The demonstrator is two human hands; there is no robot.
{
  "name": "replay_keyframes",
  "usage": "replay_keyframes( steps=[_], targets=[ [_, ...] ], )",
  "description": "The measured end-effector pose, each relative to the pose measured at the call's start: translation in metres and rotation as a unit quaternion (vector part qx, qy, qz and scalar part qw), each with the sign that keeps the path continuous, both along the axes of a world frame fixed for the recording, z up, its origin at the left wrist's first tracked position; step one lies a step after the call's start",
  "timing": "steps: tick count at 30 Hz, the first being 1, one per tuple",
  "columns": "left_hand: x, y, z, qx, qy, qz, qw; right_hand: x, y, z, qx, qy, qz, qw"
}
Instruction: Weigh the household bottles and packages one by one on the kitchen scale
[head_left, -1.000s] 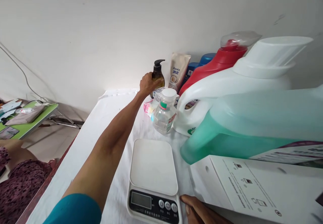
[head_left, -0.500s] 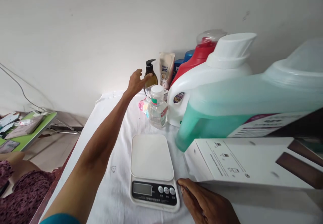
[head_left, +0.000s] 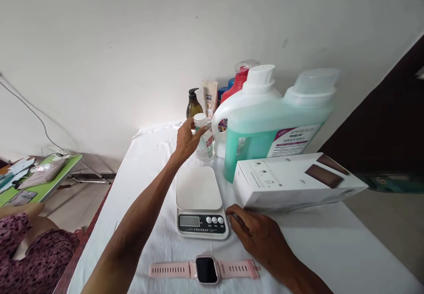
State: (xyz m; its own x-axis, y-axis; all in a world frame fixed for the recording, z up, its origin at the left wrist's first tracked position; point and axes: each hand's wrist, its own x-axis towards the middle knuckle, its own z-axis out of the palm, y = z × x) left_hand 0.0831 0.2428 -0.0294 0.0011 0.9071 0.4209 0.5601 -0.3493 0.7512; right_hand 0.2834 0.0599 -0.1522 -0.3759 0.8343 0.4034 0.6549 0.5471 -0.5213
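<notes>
The left hand (head_left: 185, 140) has its grip closed around a small clear bottle (head_left: 202, 139) with a white cap, fingers wrapped over its upper part and thumb by the cap; the bottle stands upright just behind the white kitchen scale (head_left: 199, 202), whether on the cloth or slightly lifted cannot be told. The right hand (head_left: 256, 234) lies flat with its grip released, fingers spread on the white-covered table (head_left: 142, 188), fingertips just beside the scale's button panel and close to the near edge of a long white box (head_left: 294, 181). Right behind the clear bottle stand a white jug (head_left: 232, 112) and a large jug of green liquid (head_left: 274, 126), with a red bottle (head_left: 236, 84), a dark pump bottle (head_left: 193, 105) and a pale tube (head_left: 210, 97) against the wall. Nearest the camera, a pink smartwatch (head_left: 205, 269) lies flat with its strap stretched out. At far left, a green side table (head_left: 49, 183) carries papers, and a patterned sleeve (head_left: 23, 250) of another person shows.
</notes>
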Motion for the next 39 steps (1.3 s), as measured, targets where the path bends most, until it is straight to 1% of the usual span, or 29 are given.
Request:
replay_keyframes(
  steps=[2, 4, 7, 9, 11, 13, 14, 16, 18, 20, 22, 24, 28, 31, 33, 34, 36, 37, 39],
  targets=[
    [-0.002, -0.002, 0.001, 0.013, -0.027, 0.002, 1.000, 0.000, 0.000, 0.000, -0.013, 0.001, -0.004, 1.000],
    [-0.007, -0.008, 0.006, 0.035, -0.059, 0.004, 0.998, 0.001, 0.000, 0.000, -0.025, 0.002, -0.005, 1.000],
    [-0.017, -0.021, 0.023, 0.089, -0.088, -0.008, 0.992, 0.000, 0.001, -0.002, -0.042, 0.003, -0.005, 0.999],
    [-0.022, -0.035, 0.041, 0.127, -0.079, -0.024, 0.988, 0.000, 0.002, -0.003, -0.047, 0.000, -0.009, 0.999],
    [-0.025, -0.055, 0.057, 0.149, -0.055, -0.033, 0.987, -0.001, 0.002, -0.004, -0.048, -0.006, -0.013, 0.999],
    [-0.026, -0.077, 0.066, 0.147, -0.031, -0.036, 0.988, -0.001, 0.003, -0.005, -0.050, -0.011, -0.013, 0.999],
    [-0.027, -0.089, 0.067, 0.140, -0.020, -0.038, 0.989, -0.001, 0.002, -0.005, -0.052, -0.013, -0.011, 0.998],
    [-0.027, -0.109, 0.063, 0.123, -0.008, -0.044, 0.991, 0.000, 0.002, -0.005, -0.058, -0.018, -0.010, 0.998],
    [-0.028, -0.124, 0.053, 0.105, -0.002, -0.048, 0.993, 0.000, 0.002, -0.005, -0.064, -0.022, -0.012, 0.998],
    [-0.029, -0.133, 0.042, 0.089, 0.002, -0.046, 0.995, 0.001, 0.002, -0.005, -0.065, -0.023, -0.014, 0.998],
    [-0.030, -0.137, 0.033, 0.083, 0.007, -0.039, 0.996, 0.001, 0.002, -0.005, -0.061, -0.023, -0.013, 0.998],
    [-0.031, -0.137, 0.028, 0.085, 0.006, -0.032, 0.996, 0.000, 0.002, -0.005, -0.054, -0.023, -0.012, 0.998],
    [-0.033, -0.138, 0.028, 0.070, 0.011, -0.031, 0.997, 0.000, 0.002, -0.006, -0.037, -0.022, -0.011, 0.999],
    [-0.040, -0.141, 0.030, 0.044, 0.003, -0.051, 0.998, 0.000, 0.001, -0.007, -0.025, -0.022, -0.013, 0.999],
    [-0.049, -0.142, 0.027, 0.038, -0.015, -0.069, 0.997, 0.001, 0.001, -0.007, -0.019, -0.022, -0.013, 0.999],
    [-0.055, -0.142, 0.024, 0.037, -0.027, -0.077, 0.996, 0.001, 0.001, -0.007, -0.016, -0.021, -0.012, 1.000],
    [-0.068, -0.140, 0.008, 0.029, -0.064, -0.076, 0.995, 0.001, 0.001, -0.008, -0.012, -0.021, -0.012, 1.000],
    [-0.074, -0.138, -0.003, 0.015, -0.091, -0.063, 0.994, 0.001, 0.001, -0.008, -0.008, -0.020, -0.012, 1.000],
    [-0.087, -0.135, -0.032, -0.038, -0.160, -0.022, 0.986, 0.001, 0.002, -0.008, -0.001, -0.016, -0.014, 1.000]
  ],
)
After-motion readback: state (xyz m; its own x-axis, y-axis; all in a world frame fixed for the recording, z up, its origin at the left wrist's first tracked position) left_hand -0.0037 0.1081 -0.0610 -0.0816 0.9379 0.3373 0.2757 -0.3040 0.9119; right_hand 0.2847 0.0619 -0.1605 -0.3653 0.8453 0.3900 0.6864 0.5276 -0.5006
